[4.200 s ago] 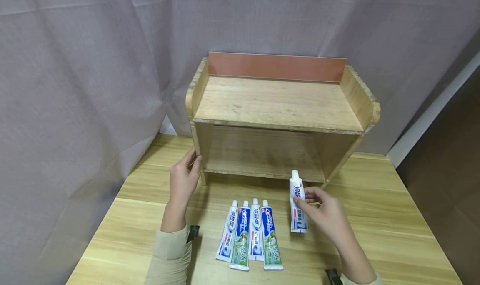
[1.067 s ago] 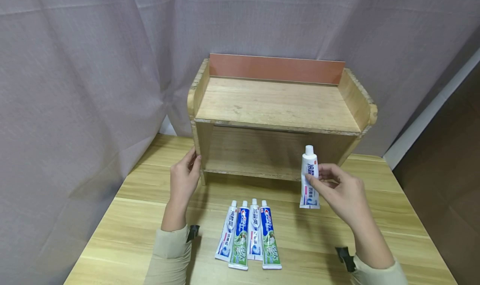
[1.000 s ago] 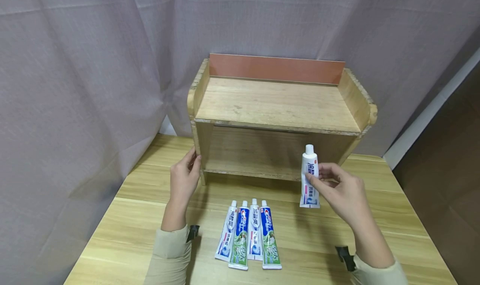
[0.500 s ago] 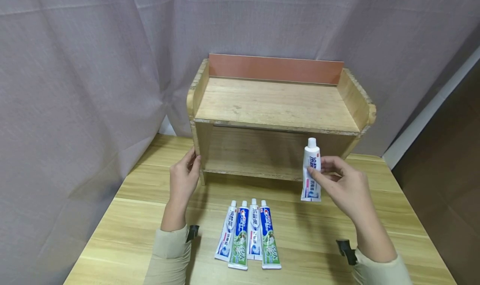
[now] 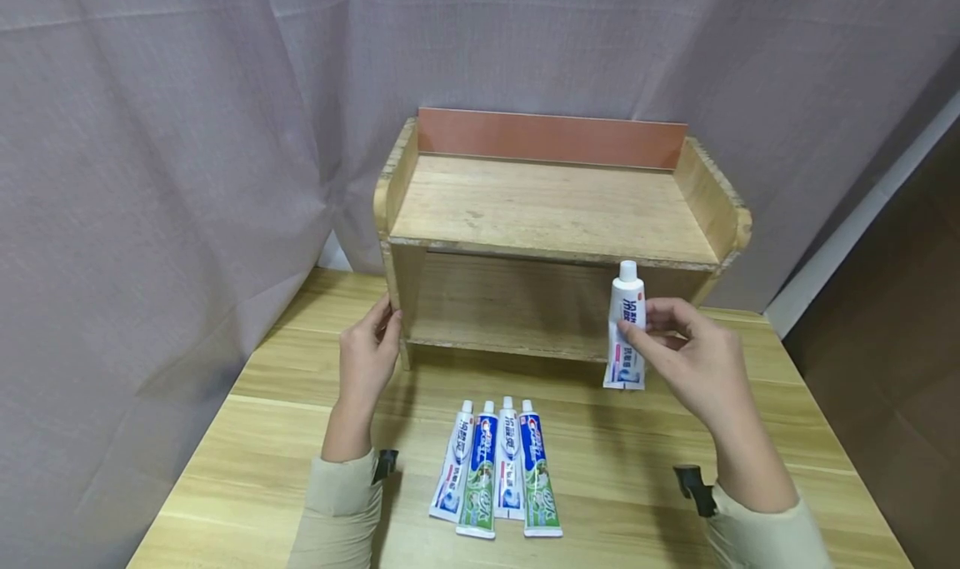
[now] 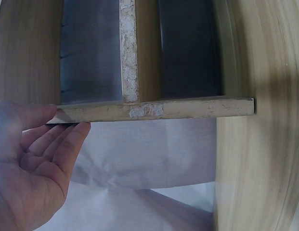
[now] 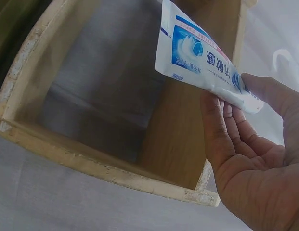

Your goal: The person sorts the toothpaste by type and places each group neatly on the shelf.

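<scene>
My right hand (image 5: 701, 365) pinches a white toothpaste tube (image 5: 626, 336) between thumb and fingers. The tube is nearly upright, cap up, in front of the right part of a wooden shelf (image 5: 555, 211). In the right wrist view its flat end and blue print (image 7: 192, 48) face the camera. My left hand (image 5: 366, 356) grips the shelf's left side panel; the left wrist view shows the thumb on one face of that panel (image 6: 154, 110) and the fingers on the other. On the table lie more tubes side by side: two white toothpaste tubes (image 5: 453, 465) and two blue-green toothpaste tubes (image 5: 542, 477).
The shelf has an upper board with a reddish back strip (image 5: 551, 138) and a lower compartment (image 5: 510, 302). It stands at the back of the wooden table (image 5: 262, 461). A grey curtain (image 5: 187, 136) hangs behind, and a brown surface (image 5: 885, 319) is at the right.
My right hand has raised the white toothpaste tube from near the table, up and slightly right, to in front of the lower compartment. The left hand keeps its grip; the lying tubes stay put.
</scene>
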Demonstrator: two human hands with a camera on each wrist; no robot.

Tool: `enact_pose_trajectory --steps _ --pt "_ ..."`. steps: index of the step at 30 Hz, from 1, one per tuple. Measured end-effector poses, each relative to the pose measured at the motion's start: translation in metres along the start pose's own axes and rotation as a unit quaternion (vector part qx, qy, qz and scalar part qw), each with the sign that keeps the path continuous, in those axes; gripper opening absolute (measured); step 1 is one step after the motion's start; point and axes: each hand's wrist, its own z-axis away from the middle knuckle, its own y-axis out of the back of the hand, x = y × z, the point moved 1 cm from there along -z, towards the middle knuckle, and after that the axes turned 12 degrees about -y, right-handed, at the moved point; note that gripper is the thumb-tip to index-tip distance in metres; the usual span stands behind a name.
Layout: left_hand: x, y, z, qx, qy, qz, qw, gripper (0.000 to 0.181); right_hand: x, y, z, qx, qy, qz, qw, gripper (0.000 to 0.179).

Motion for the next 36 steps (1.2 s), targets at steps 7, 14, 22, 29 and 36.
enact_pose_trajectory --steps 7,14,22,29,36 --pt "-0.001 0.002 0.003 -0.007 0.004 0.001 1.0000 0.035 -0.004 0.000 -0.002 0.001 -0.004 -0.020 0.9998 0.026" --pt "-0.001 0.004 0.004 -0.006 0.002 0.004 1.0000 0.035 -0.008 0.000 -0.005 0.000 -0.007 -0.030 0.9995 0.026" --pt "0.000 0.002 0.001 -0.004 0.002 0.004 1.0000 0.035 -0.012 0.006 -0.010 0.005 0.004 -0.036 0.9993 0.027" --pt "0.001 0.002 0.001 -0.005 0.001 0.004 1.0000 0.036 -0.015 0.009 -0.016 0.015 0.016 -0.045 0.9987 0.027" --pt "0.000 0.001 0.000 -0.005 0.005 0.005 1.0000 0.036 -0.020 0.012 -0.021 0.019 0.011 -0.039 0.9990 0.027"
